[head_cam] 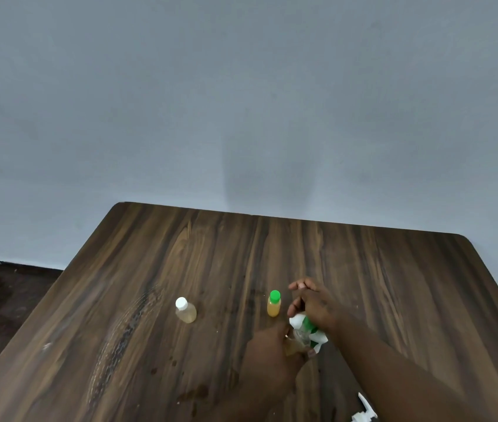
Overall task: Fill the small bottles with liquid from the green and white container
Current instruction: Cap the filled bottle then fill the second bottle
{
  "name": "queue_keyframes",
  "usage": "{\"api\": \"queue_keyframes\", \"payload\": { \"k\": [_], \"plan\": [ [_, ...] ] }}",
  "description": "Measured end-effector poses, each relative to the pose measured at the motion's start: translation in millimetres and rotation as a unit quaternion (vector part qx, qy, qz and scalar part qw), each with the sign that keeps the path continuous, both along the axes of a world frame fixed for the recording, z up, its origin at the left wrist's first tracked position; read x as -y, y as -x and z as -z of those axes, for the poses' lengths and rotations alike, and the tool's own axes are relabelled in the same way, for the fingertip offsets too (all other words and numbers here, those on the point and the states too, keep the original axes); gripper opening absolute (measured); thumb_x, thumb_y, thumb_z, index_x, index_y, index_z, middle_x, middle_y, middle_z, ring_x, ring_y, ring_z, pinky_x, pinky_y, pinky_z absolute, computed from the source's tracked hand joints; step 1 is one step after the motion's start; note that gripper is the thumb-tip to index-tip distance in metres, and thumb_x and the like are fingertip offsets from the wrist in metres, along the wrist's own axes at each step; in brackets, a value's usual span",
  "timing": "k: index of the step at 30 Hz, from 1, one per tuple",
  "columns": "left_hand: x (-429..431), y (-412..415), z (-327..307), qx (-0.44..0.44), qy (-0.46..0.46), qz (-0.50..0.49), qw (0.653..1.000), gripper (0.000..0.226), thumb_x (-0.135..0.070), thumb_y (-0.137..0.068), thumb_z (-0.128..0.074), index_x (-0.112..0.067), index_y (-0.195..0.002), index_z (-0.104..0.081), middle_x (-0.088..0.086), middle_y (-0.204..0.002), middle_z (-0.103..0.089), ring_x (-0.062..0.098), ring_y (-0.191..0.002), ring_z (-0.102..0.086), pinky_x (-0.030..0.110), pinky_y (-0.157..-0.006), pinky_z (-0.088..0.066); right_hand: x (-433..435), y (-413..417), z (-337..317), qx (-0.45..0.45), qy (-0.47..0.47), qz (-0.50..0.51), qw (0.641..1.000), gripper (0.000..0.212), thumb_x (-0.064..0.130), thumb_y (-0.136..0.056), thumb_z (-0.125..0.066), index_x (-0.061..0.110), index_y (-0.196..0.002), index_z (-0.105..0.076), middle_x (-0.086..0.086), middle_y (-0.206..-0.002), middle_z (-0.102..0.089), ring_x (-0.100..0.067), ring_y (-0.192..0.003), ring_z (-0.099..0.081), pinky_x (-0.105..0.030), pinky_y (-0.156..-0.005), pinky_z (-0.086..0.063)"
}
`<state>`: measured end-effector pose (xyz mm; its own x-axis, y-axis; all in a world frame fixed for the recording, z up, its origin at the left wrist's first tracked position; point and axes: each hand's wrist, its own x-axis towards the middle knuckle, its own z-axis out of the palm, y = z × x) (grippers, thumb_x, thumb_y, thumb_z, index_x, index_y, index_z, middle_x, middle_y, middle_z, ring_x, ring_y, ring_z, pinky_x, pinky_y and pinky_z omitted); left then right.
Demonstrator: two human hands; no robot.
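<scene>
Here, wood-grain table (394,284) by grey wall (241,117), left hand (272,342) gripping clear bottle (301,338), right hand (318,306) holding container (298,322)

Dim, even indoor light, soft shadow on the wall (269,166), slight blur, wide-angle bending at edges.
</scene>
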<state>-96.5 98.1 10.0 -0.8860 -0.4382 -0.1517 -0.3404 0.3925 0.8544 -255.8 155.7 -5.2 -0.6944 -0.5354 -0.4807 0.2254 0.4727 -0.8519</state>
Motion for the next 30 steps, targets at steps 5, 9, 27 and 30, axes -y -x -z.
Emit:
{"api": "queue_keyframes", "payload": {
  "k": [5,9,27,30],
  "plan": [
    [0.8,1.4,-1.3,-0.003,-0.012,-0.008,1.0,0.056,-0.07,-0.068,-0.067,-0.044,-0.118,-0.065,-0.03,-0.101,-0.071,-0.01,-0.093,-0.067,0.025,-0.087,-0.055,2.5,0.9,-4.9,-0.041,-0.004,-0.004,0.999,0.03,0.024,-0.108,-0.029,0.018,-0.106,-0.058,-0.014,-0.066,-0.067,-0.018,-0.057,-0.058,-0.029,-0.059,-0.045],
    [0.3,1.0,-3.8,0.0,-0.014,-0.01,1.0,0.039,-0.069,-0.072,-0.065,-0.052,-0.107,-0.065,-0.034,-0.096,-0.07,-0.013,-0.09,-0.066,0.021,-0.085,-0.054,2.8,0.8,2.3,-0.06,-0.012,0.014,0.998,0.027,0.015,-0.106,-0.032,0.01,-0.104,-0.058,-0.012,-0.061,-0.059,-0.013,-0.051,-0.052,-0.024,-0.054,-0.042],
    [0.4,-1.0,-2.5,0.003,0.006,-0.011,1.0,0.039,-0.06,-0.076,-0.068,-0.036,-0.106,-0.068,-0.028,-0.093,-0.071,-0.01,-0.085,-0.066,0.019,-0.074,-0.053,-3.3,3.7,5.7,-0.285,-0.108,-0.054,0.951,0.027,0.028,-0.104,-0.037,0.024,-0.099,-0.063,0.012,-0.087,-0.059,-0.009,-0.08,-0.056,-0.028,-0.074,-0.044],
    [0.6,-2.5,-3.9,0.002,0.004,-0.006,1.0,0.032,-0.053,-0.079,-0.072,-0.037,-0.107,-0.068,-0.027,-0.094,-0.071,-0.009,-0.085,-0.067,0.017,-0.073,-0.052,-3.1,3.8,5.1,-0.313,-0.115,-0.077,0.94,0.027,0.029,-0.104,-0.037,0.024,-0.1,-0.063,0.011,-0.092,-0.061,-0.006,-0.081,-0.056,-0.028,-0.076,-0.045]
  ]
}}
